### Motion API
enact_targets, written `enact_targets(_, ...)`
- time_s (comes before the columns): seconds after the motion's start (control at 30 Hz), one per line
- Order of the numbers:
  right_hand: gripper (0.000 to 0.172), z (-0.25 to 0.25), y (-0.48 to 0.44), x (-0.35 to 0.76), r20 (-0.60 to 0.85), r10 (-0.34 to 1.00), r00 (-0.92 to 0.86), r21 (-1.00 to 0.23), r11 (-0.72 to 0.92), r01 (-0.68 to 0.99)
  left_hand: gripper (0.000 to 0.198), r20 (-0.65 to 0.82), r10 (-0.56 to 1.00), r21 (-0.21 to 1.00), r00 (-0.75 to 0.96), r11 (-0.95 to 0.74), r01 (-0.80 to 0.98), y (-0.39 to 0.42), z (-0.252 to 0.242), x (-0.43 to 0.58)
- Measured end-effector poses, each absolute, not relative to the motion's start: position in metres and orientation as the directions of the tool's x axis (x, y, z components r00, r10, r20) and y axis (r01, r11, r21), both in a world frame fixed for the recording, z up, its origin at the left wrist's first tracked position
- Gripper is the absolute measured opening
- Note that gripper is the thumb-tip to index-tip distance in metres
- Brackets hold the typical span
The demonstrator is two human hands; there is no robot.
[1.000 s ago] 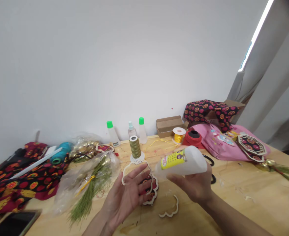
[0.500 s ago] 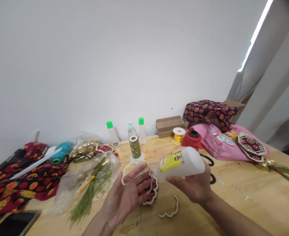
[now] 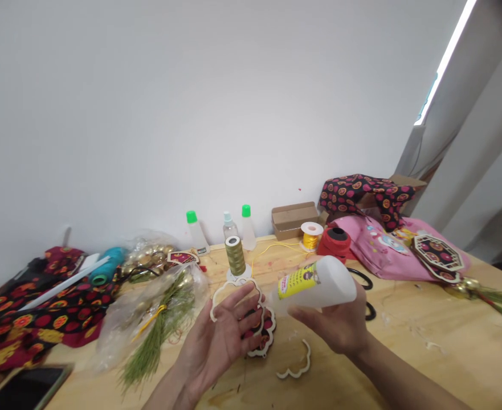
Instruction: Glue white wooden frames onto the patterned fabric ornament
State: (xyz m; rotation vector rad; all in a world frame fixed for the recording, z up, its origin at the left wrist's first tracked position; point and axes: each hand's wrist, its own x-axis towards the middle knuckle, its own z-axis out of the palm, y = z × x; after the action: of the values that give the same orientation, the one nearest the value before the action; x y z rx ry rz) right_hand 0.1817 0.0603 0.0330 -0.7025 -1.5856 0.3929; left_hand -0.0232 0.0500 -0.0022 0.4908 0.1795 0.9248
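While both hands keep nearly the pose of a second ago, change: bottle only, tipped a touch further, nozzle end lower and slightly left; reads as a small re-aim within the same step.
Clock: centred between the hands, 12 toward the wall (image 3: 251,102).
Phone (image 3: 24,387): nearest, 8 o'clock, dark screen, on the wooden tabletop (image 3: 468,327).
Scalloped wooden strip (image 3: 295,374): 5 o'clock, loose on tabletop, untouched.
Left hand (image 3: 219,347): 8 o'clock, palm up, fingers spread, loosely holding the frame; exact contact part-hidden.
Scalloped wooden frame (image 3: 213,307): 10 o'clock, raised in left hand, same place as a second ago.
Right hand (image 3: 345,327): 3 o'clock, wrapped round the bottle.
Yellow-labelled squeeze bottle (image 3: 334,279): 2 o'clock, tilted, base up-right, nozzle end toward the frame; touching or not, can't tell. Any liquid out: can't tell.
Fabric-filled scalloped piece (image 3: 269,336): below the frame, partly behind left fingers.
Green tassel bundle (image 3: 148,347): 9 o'clock.
Olive thread cone (image 3: 236,261): 11 o'clock, upright.
Yellow thread spool (image 3: 309,239): 1 o'clock.
Green-capped bottles (image 3: 248,230): 10 to 12 o'clock, by the wall.
Open cardboard box (image 3: 296,223): between 12 and 1, farthest.
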Motion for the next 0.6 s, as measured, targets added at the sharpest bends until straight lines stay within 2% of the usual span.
enact_targets(0.17,0.033,0.0300,0.0603,0.1823,0.753,0.657,-0.029,-0.643,0.745,0.174,0.056,0.046,0.799,0.475,0.599,0.511,-0.717,0.0497,-0.0017,-0.0235)
enact_targets(0.33,0.040,0.0274,0.0606,0.1815,0.743,0.670,0.018,-0.665,0.734,0.137,0.058,0.018,0.814,0.480,0.580,0.502,-0.719,0.0496,-0.0009,-0.0236)
enact_targets(0.6,0.042,0.0290,0.0596,0.1814,0.749,0.663,-0.005,-0.657,0.744,0.123,0.057,0.022,0.831,0.486,0.556,0.477,-0.732,0.0495,-0.0029,-0.0238)
